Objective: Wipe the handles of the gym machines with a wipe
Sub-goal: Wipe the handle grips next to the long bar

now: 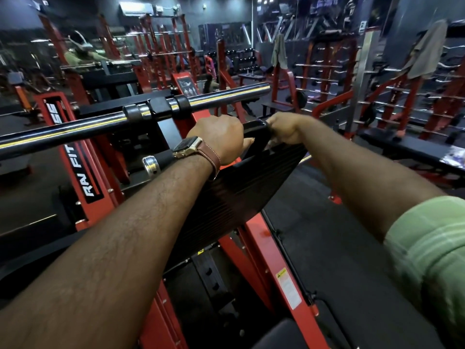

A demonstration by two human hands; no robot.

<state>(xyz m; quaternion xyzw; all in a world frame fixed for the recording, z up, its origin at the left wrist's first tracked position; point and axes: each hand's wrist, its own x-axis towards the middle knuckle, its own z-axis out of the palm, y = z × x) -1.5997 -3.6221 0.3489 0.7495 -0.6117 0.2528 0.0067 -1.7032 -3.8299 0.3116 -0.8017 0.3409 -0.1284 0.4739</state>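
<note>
Pad: the black ribbed pad (241, 195) of a red machine (254, 238) slopes away from the camera at mid frame; its glossy top edge (254, 127) is where both hands meet.
Left hand: the left hand (221, 137), with a watch (187, 147) on the wrist, curls over the top edge from the left and grips it.
Right hand: the right hand (284, 129) closes on the same edge from the right, fingers bent over the far side.
Wipe: none plainly visible; it may be bunched under one palm, but I cannot tell.
Handle: a short grip with a chrome end cap (151, 166) juts out just beside the left wrist, untouched.
Bar: a long chrome bar (105, 122) crosses behind the hands.
Doing it well: keep the cloth flat under the fingers, press firmly, sweep along the whole edge and round its back, then move to the grip at left.
</note>
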